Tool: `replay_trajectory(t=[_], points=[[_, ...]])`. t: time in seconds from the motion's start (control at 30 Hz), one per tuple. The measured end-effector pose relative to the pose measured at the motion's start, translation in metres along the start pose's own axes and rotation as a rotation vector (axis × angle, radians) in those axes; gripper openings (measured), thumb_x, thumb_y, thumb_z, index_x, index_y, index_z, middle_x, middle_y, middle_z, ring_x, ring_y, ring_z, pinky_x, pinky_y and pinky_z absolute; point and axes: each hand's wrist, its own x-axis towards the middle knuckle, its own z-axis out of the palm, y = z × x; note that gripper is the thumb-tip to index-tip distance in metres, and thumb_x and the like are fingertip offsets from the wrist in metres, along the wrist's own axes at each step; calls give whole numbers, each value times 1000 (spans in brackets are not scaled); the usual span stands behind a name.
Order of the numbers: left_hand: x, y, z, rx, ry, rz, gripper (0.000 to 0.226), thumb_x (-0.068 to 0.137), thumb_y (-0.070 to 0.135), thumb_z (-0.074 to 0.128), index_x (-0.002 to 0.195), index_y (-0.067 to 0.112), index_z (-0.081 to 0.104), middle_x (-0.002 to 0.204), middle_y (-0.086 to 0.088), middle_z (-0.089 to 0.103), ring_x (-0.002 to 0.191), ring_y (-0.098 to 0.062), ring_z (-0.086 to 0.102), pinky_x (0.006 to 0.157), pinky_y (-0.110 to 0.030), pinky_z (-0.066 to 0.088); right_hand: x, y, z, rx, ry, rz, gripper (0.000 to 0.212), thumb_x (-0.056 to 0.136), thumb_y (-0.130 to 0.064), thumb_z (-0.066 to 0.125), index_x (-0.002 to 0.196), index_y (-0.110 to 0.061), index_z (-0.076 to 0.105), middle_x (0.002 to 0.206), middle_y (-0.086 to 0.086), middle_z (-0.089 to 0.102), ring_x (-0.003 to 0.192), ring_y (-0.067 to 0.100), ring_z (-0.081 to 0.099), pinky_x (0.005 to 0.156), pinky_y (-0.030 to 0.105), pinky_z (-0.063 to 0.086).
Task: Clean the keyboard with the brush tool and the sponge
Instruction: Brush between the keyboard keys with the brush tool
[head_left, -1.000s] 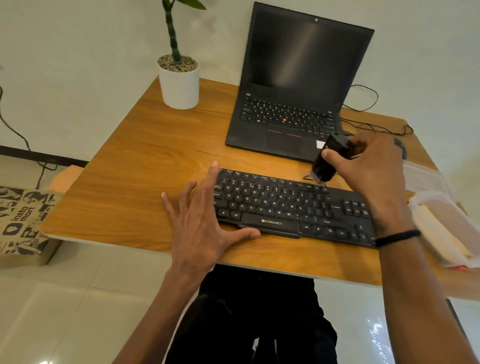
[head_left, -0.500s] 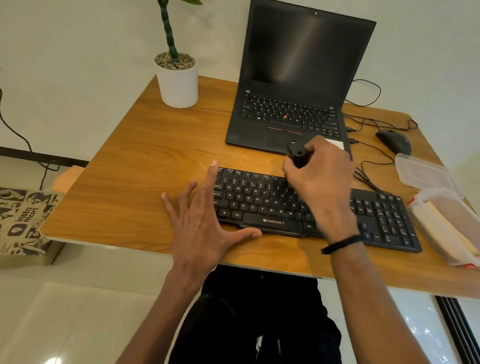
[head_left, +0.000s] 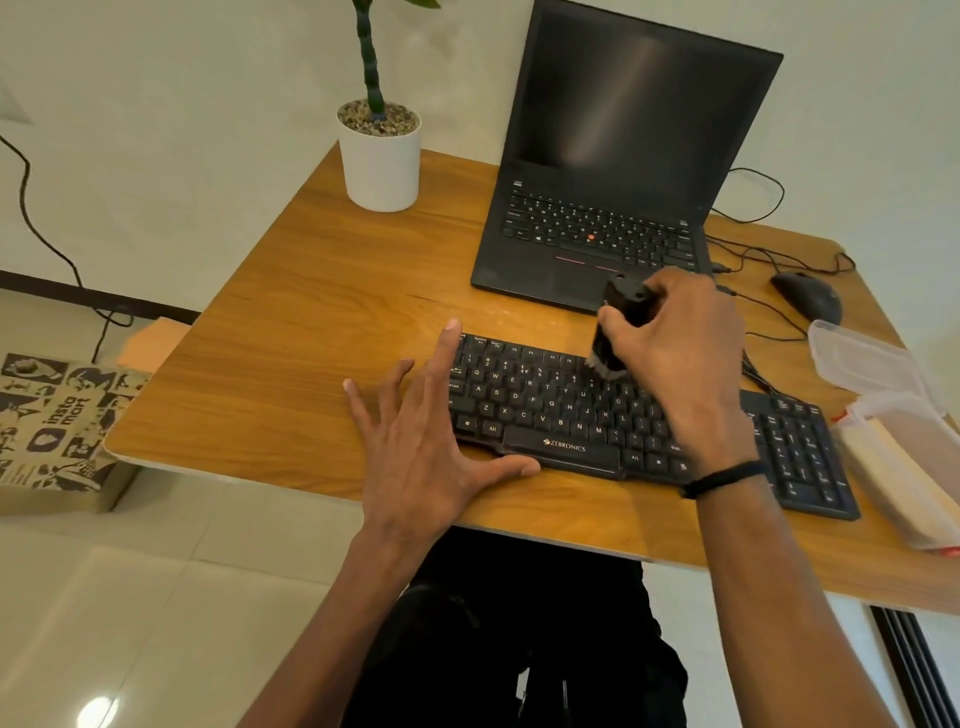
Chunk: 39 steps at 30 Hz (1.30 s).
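Keyboard (head_left: 545, 410) cleaning is at the brushing step, as I judge it; no sponge shows anywhere I can make out.

Largest first: the table (head_left: 311, 332) fills the middle of the frame, wood-grained. At upper right the laptop (head_left: 623, 156) stands open with a dark screen. Low in the middle the black keyboard lies across the table, running from centre toward the right edge. At upper centre a white plant pot (head_left: 382, 161) sits near the far edge. At the right edge lie clear plastic containers (head_left: 872, 364), and above them a mouse (head_left: 808, 296) with its cables.

My left hand (head_left: 421, 457) lies flat with fingers spread, forefinger along the keyboard's left end and thumb against its near edge, bracing it. My right hand (head_left: 680, 353) is curled round the brush tool (head_left: 618, 322), a short dark block held tilted, bristles down on the upper key rows near the middle.

Next I would sweep the bristles along the rows, keeping the left hand pressed so that the board does not slide, and only then look for the sponge.
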Motion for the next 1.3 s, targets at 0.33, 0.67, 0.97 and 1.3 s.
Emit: replay_trajectory(t=[0.33,0.67,0.97,1.3], points=[[0,-1,1,9,15,-2,151,46,95,72,158,48,-18,162,3,38,151,-28,27,121,-74,2,-13,-69,35,209,-88,-110,25,87,-40,77,101,-21,68,87,-10,65,80,8,62,74,25,55],[0,-1,0,0,0,-13,151,46,95,71,154,52,-26,166,1,32,154,-29,23,122,-71,-3,1,-42,24,114,-28,-76,30,88,-40,77,106,-16,72,99,2,74,96,21,70,88,41,58],[0,-1,1,3,7,-11,151,47,95,70,156,49,-24,164,1,36,153,-28,24,121,-73,0,2,-68,37,355,-210,-79,24,84,-41,83,96,-23,72,81,-13,67,79,6,65,76,31,61],[-1,-1,1,-3,9,-17,152,47,93,72,154,50,-27,166,0,33,154,-28,23,122,-72,-1,10,-82,46,317,-180,-104,25,81,-41,79,85,-17,72,77,-7,68,78,15,68,78,39,60]])
